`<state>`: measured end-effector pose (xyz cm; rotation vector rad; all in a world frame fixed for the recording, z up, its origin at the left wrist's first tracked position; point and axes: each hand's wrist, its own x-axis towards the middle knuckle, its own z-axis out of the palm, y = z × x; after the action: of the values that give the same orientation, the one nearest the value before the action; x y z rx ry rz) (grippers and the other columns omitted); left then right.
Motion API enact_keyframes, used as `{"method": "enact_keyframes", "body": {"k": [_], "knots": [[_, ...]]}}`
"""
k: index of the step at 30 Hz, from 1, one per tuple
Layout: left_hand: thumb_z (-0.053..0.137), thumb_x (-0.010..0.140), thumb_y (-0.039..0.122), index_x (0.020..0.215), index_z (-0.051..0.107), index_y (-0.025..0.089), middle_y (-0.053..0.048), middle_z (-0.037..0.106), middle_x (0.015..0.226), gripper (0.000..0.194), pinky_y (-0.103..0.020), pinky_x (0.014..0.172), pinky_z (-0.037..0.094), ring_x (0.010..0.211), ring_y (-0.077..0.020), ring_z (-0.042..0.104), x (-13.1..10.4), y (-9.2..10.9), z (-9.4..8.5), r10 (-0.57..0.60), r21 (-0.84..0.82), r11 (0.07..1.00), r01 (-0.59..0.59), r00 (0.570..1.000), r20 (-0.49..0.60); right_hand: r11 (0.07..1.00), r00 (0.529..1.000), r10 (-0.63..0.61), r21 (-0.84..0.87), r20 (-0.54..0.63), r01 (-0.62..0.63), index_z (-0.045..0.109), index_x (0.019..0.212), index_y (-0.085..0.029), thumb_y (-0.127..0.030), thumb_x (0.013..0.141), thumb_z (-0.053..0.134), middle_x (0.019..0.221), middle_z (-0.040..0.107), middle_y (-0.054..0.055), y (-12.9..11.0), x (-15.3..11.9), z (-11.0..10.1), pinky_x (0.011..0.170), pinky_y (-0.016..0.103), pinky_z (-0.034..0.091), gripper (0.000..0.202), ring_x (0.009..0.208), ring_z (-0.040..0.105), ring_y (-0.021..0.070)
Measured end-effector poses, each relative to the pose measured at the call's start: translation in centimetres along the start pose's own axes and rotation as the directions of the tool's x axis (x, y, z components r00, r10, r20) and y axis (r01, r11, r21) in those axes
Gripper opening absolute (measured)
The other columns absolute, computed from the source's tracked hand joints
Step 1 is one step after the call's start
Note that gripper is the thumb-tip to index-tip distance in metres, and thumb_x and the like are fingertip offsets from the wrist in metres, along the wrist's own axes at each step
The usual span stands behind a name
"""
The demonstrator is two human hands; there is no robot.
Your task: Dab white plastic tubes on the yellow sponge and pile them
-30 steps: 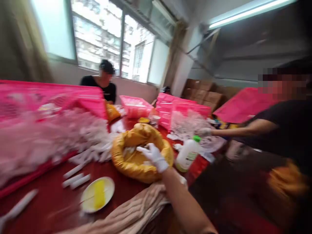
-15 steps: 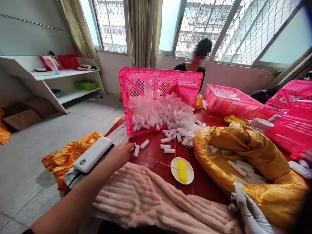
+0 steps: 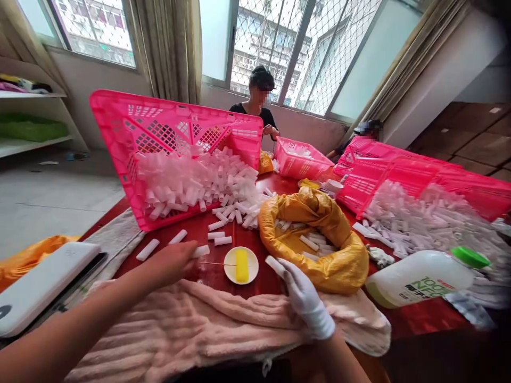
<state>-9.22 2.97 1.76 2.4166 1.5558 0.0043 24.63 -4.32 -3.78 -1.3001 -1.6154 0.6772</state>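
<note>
My bare left hand (image 3: 179, 261) pinches a short white tube (image 3: 202, 251) above the red table, left of a small white dish (image 3: 228, 272). On the dish lies a yellow block (image 3: 241, 266), with a thin stick (image 3: 213, 264) reaching out leftwards from it. My right hand (image 3: 302, 295), in a white glove, is closed on another white piece (image 3: 275, 265), which looks like a tube. It is beside the front of an orange sack (image 3: 355, 266) with white tubes inside. A few loose tubes (image 3: 147, 249) lie beyond my left hand.
A tipped pink crate (image 3: 115, 154) spills many tubes onto the table. More pink crates (image 3: 359, 181) stand at right, near a white bottle with green cap (image 3: 423, 276). A pink ribbed cloth (image 3: 159, 330) covers the near edge; a white power bank (image 3: 51, 279) lies left. A co-worker (image 3: 255, 101) sits opposite.
The view has turned right, bringing the bottle and another tube heap into sight. My left hand has picked up a tube and moved towards the dish. My gloved right hand has come nearer the dish.
</note>
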Motion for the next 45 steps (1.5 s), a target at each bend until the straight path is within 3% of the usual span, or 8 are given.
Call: {"method": "enact_keyframes", "body": {"k": [8,16,21,26,31,39,42,45], "knots": [[0.040,0.088,0.032,0.099,0.057,0.016,-0.016,0.068,0.103,0.026,-0.039,0.081,0.049,0.096,-0.0297,0.064,3.3,4.4,2.8,-0.025,-0.129,0.991,0.034,0.997,0.072,0.846,0.920,-0.267,-0.387,0.289,0.367,0.052,0.128,-0.017,-0.017,0.090,0.041,0.112,0.064,0.012,1.4,7.1,5.1,0.093,0.040,0.053,0.040,0.102,0.062,0.0212],[0.040,0.089,0.031,0.102,0.057,0.016,-0.014,0.067,0.105,0.026,-0.039,0.082,0.049,0.097,-0.0294,0.064,3.4,3.7,4.1,0.000,-0.129,0.992,-0.002,1.000,-0.020,0.778,0.827,-0.421,-0.320,0.373,0.540,0.061,0.115,-0.021,-0.012,0.091,0.041,0.114,0.062,0.010,0.9,5.4,4.3,0.092,0.038,0.052,0.032,0.105,0.059,0.0192],[0.040,0.088,0.029,0.101,0.058,0.016,-0.014,0.068,0.102,0.026,-0.038,0.081,0.049,0.095,-0.0289,0.064,3.4,3.5,4.5,0.019,-0.143,0.989,-0.025,0.999,-0.045,0.767,0.850,-0.434,-0.374,0.298,0.522,0.056,0.120,-0.019,-0.013,0.090,0.045,0.115,0.062,0.012,0.5,5.3,4.1,0.095,0.041,0.051,0.032,0.107,0.058,0.0207],[0.038,0.087,0.025,0.099,0.059,0.016,-0.014,0.068,0.101,0.026,-0.037,0.080,0.049,0.094,-0.0278,0.065,3.5,3.3,4.9,0.038,-0.154,0.987,-0.050,0.996,-0.085,0.684,0.724,-0.496,-0.297,0.480,0.666,0.060,0.110,-0.019,-0.011,0.091,0.044,0.109,0.065,0.009,-0.7,5.3,3.2,0.098,0.043,0.048,0.026,0.112,0.054,0.0220],[0.039,0.087,0.028,0.099,0.059,0.016,-0.015,0.068,0.100,0.026,-0.038,0.079,0.048,0.093,-0.0294,0.064,3.5,3.4,4.8,0.012,-0.145,0.989,-0.022,0.998,-0.066,0.654,0.776,-0.429,-0.433,0.463,0.620,0.056,0.119,-0.016,-0.018,0.089,0.051,0.117,0.062,0.014,-0.8,4.9,3.0,0.098,0.049,0.047,0.030,0.117,0.051,0.0278],[0.039,0.091,0.035,0.104,0.057,0.015,-0.014,0.068,0.101,0.030,-0.038,0.080,0.049,0.096,-0.0288,0.064,3.4,4.0,3.8,-0.057,-0.101,0.993,0.055,0.998,-0.023,0.535,0.565,-0.549,-0.261,0.616,0.804,0.066,0.096,-0.020,-0.016,0.089,0.054,0.094,0.068,0.007,-2.5,2.4,2.6,0.072,0.034,0.052,0.014,0.079,0.061,0.0184],[0.040,0.091,0.032,0.106,0.058,0.015,-0.014,0.067,0.105,0.028,-0.039,0.085,0.047,0.100,-0.0276,0.062,3.1,4.2,3.8,-0.032,-0.075,0.997,0.024,0.994,-0.102,0.763,0.753,-0.589,-0.106,0.295,0.638,0.062,0.105,-0.023,-0.016,0.090,0.054,0.105,0.065,0.008,-3.0,1.8,3.5,0.083,0.034,0.053,0.019,0.096,0.062,0.0192],[0.044,0.090,0.025,0.110,0.058,0.017,-0.011,0.065,0.112,0.026,-0.040,0.090,0.044,0.107,-0.0261,0.057,2.7,4.4,3.9,0.088,-0.061,0.993,-0.104,0.972,-0.218,0.930,0.940,-0.318,0.152,-0.122,0.334,0.057,0.114,-0.024,-0.021,0.090,0.053,0.114,0.062,0.009,-2.7,1.7,4.8,0.088,0.036,0.054,0.024,0.106,0.061,0.0199]]}}
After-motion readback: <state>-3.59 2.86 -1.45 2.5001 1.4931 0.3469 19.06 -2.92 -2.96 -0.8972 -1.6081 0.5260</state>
